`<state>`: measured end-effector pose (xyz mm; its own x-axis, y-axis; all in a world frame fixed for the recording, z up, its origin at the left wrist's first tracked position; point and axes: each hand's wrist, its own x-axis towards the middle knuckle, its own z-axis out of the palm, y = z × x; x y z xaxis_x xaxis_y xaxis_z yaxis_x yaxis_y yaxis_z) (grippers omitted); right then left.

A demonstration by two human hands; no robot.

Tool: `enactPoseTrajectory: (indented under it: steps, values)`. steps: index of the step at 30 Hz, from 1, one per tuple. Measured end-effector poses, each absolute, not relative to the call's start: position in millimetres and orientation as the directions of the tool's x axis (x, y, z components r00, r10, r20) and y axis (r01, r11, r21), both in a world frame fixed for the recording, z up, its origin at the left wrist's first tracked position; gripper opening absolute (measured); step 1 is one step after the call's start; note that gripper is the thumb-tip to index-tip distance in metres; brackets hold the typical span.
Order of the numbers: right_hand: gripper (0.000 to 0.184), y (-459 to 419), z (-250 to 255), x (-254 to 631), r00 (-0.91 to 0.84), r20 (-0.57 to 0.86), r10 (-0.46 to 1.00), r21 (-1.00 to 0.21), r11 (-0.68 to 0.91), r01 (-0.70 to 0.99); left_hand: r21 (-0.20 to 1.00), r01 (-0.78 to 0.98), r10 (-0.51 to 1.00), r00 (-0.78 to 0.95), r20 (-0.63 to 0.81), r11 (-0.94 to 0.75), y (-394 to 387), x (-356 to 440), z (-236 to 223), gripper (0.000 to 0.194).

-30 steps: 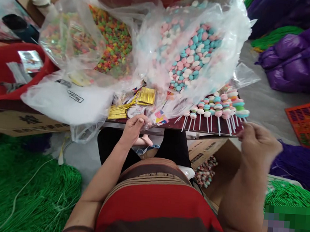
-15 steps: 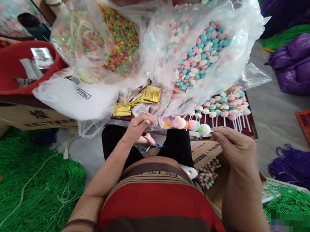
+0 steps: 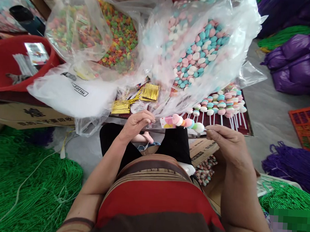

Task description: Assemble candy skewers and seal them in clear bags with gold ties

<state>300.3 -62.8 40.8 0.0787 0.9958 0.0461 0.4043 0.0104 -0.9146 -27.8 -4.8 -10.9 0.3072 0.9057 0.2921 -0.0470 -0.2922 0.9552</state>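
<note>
My right hand (image 3: 225, 143) pinches the stick end of a candy skewer (image 3: 188, 123), threaded with pink, orange, blue, green and white pieces and lying nearly level above the table's front edge. At the skewer's left end is a small clear bag with a pink and yellow print (image 3: 167, 122). My left hand (image 3: 140, 124) is closed in a pinch at the far end of that clear plastic. How much of the skewer the bag covers is hard to see. Behind my right hand, several finished candy skewers (image 3: 227, 104) lie in a row with white sticks towards me.
Open bags of pink, blue and white candies (image 3: 195, 62) and colourful ring candies (image 3: 120, 37) fill the table's back. Gold twist ties (image 3: 149, 92) lie by a white plastic bag (image 3: 67, 96). A red basin (image 3: 49, 65) stands left. Below right, a cardboard box (image 3: 215, 189) holds more candies.
Both hands and the skewer appear slightly further left, as does the whole scene, so the view has shifted. My grip on the skewer and bag looks the same.
</note>
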Motion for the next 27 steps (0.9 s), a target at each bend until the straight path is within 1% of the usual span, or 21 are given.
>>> enactPoseTrajectory:
  steps: [4, 6, 9, 12, 15, 17, 19, 24, 27]
  values:
    - [0.016, -67.2, 37.9, 307.1, 0.051, 0.047, 0.998, -0.892, 0.019, 0.451, 0.945, 0.085, 0.897, 0.35, 0.269, -0.316, -5.0, -31.9, -2.9, 0.035]
    - [0.016, -70.7, 36.6, 316.8, 0.085, 0.045, 0.995, -0.881, -0.001, 0.473, 0.941, 0.148, 0.897, 0.377, 0.23, -0.303, -5.7, -33.3, 0.8, 0.036]
    - [0.016, -75.6, 37.1, 337.1, 0.251, 0.065, 0.966, -0.842, -0.082, 0.534, 0.926, 0.258, 0.897, 0.415, 0.152, -0.277, -7.6, -32.1, 5.9, 0.037]
    - [0.02, -76.5, 41.3, 357.7, 0.452, 0.125, 0.883, -0.796, -0.183, 0.578, 0.892, 0.381, 0.886, 0.462, 0.043, -0.242, -8.7, -24.8, 12.1, 0.031]
    - [0.026, -72.2, 46.2, 374.0, 0.561, 0.198, 0.804, -0.768, -0.228, 0.598, 0.86, 0.459, 0.846, 0.529, -0.063, -0.223, -6.8, -13.8, 18.9, 0.031]
    - [0.027, -67.3, 49.1, 382.3, 0.56, 0.257, 0.788, -0.743, -0.21, 0.636, 0.855, 0.466, 0.82, 0.565, -0.089, -0.228, -3.7, -7.0, 21.4, 0.033]
    - [0.027, -61.3, 52.1, 388.2, 0.542, 0.301, 0.785, -0.722, -0.184, 0.667, 0.856, 0.476, 0.829, 0.548, -0.108, -0.203, 0.4, -1.7, 20.3, 0.037]
    - [0.026, -39.1, 64.3, 386.8, 0.485, 0.314, 0.816, -0.699, -0.147, 0.7, 0.856, 0.515, 0.901, 0.39, -0.19, -0.043, 11.0, 5.6, 3.1, 0.044]
    - [0.027, -16.6, 75.5, 373.5, 0.363, 0.365, 0.858, -0.616, -0.071, 0.785, 0.883, 0.47, 0.921, 0.336, -0.196, 0.017, 15.3, 7.4, -7.2, 0.044]
